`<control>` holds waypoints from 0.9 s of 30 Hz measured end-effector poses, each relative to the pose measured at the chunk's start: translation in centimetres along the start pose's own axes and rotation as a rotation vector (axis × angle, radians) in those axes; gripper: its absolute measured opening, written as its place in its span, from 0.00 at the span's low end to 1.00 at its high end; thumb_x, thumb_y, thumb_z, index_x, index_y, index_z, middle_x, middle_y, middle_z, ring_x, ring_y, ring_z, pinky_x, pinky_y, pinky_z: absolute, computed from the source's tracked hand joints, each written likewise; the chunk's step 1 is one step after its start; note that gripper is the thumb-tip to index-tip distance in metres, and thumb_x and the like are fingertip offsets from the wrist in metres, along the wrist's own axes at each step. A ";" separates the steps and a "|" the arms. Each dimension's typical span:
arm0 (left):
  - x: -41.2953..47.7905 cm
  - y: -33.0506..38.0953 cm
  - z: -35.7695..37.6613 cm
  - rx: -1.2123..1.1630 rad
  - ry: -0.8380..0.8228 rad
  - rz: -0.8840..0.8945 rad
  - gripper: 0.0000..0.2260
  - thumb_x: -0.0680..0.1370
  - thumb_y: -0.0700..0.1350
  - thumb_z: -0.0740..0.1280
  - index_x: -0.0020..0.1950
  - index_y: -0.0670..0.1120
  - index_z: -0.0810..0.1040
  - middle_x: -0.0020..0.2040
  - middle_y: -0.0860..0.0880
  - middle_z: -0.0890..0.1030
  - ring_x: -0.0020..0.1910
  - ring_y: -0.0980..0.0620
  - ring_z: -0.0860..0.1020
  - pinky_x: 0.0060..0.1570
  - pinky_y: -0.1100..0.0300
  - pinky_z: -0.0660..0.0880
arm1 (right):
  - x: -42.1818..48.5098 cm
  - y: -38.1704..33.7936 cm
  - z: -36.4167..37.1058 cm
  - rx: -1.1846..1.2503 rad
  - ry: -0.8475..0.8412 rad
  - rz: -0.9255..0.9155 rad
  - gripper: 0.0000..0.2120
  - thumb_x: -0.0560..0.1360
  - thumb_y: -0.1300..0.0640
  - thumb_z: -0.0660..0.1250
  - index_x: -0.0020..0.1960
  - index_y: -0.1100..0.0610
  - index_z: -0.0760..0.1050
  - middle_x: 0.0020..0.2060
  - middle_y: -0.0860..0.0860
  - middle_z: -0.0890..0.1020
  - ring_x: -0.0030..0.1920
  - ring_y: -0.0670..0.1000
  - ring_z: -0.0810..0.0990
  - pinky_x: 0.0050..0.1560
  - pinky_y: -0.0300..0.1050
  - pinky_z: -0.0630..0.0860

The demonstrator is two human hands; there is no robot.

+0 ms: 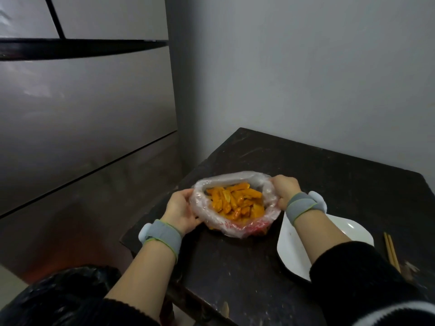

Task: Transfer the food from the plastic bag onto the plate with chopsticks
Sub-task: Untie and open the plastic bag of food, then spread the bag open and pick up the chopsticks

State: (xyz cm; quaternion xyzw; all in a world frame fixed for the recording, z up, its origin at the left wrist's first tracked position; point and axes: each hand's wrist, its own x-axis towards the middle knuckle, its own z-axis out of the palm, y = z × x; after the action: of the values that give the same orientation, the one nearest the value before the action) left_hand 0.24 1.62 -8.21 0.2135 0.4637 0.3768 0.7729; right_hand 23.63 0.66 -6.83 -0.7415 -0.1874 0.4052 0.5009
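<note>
Head view, looking down: a clear plastic bag (235, 203) is seen on a dark, scuffed table (329, 184), its mouth spread wide so that the food (235, 203) inside is exposed. The food is a heap of orange, glossy strips piled in the middle of the bag. Red print is visible on the bag's near side, too blurred to be read.

The left hand (181, 210) is placed against the bag's left edge, fingers curled round the rim, and the plastic is gripped there. The right hand (283, 188) is closed on the bag's far right rim, knuckles up, and a fold of plastic is bunched in its grasp. By both hands together the opening is held apart. How tightly the fingers are pressed cannot be told, as the fingertips are hidden by the plastic.

A grey wristband (162, 238) with a white module is worn on the left wrist, and a matching wristband (303, 204) on the right. Black sleeves are pushed up both forearms.

A white plate (292, 250) is set just beside the bag on the right, partly covered by the right forearm. Wooden chopsticks (392, 251) are laid on the table beyond the plate, near the right edge, untouched. A black bin bag (66, 297) is seen on the lower left, off the table, and a grey refrigerator (82, 114) fills the left side.
</note>
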 end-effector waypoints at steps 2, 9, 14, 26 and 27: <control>0.3 0.0 0.1 0.037 0.051 0.044 0.12 0.75 0.44 0.58 0.54 0.43 0.77 0.47 0.43 0.81 0.47 0.44 0.79 0.46 0.50 0.77 | 1.1 0.1 -0.3 -0.158 0.055 -0.068 0.12 0.73 0.63 0.61 0.53 0.69 0.77 0.43 0.60 0.78 0.45 0.58 0.77 0.47 0.50 0.72; 2.1 0.0 0.4 0.582 0.321 0.503 0.10 0.76 0.50 0.59 0.56 0.54 0.72 0.55 0.47 0.78 0.52 0.45 0.77 0.55 0.49 0.76 | -2.0 -0.2 -0.9 -0.512 -0.002 -0.346 0.12 0.75 0.61 0.60 0.47 0.56 0.83 0.42 0.56 0.81 0.46 0.58 0.79 0.46 0.45 0.74; 2.3 -0.3 1.2 0.905 0.347 0.613 0.13 0.78 0.51 0.58 0.57 0.50 0.78 0.58 0.45 0.80 0.59 0.43 0.75 0.60 0.53 0.71 | -3.5 -0.1 -1.5 -0.675 -0.086 -0.423 0.18 0.77 0.58 0.62 0.65 0.58 0.76 0.59 0.58 0.80 0.61 0.60 0.77 0.63 0.51 0.74; -3.5 -6.4 2.3 1.237 0.330 1.256 0.10 0.74 0.48 0.59 0.51 0.46 0.75 0.49 0.46 0.74 0.49 0.47 0.70 0.50 0.52 0.69 | -6.4 1.8 -5.6 -0.726 0.061 -0.607 0.15 0.76 0.59 0.63 0.61 0.60 0.78 0.57 0.57 0.82 0.59 0.58 0.78 0.61 0.52 0.74; -3.9 -7.5 2.4 1.274 0.254 1.306 0.09 0.74 0.48 0.59 0.49 0.47 0.75 0.47 0.47 0.74 0.47 0.48 0.70 0.48 0.55 0.68 | -6.7 2.2 -6.1 -0.732 0.079 -0.614 0.15 0.76 0.59 0.63 0.61 0.59 0.78 0.57 0.57 0.82 0.59 0.58 0.78 0.60 0.51 0.74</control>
State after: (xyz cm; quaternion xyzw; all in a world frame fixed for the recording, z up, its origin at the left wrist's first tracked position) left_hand 4.12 -6.09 -10.00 0.7752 0.4522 0.4324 0.0865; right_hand 24.15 -8.51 -4.93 -0.7943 -0.5090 0.1173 0.3104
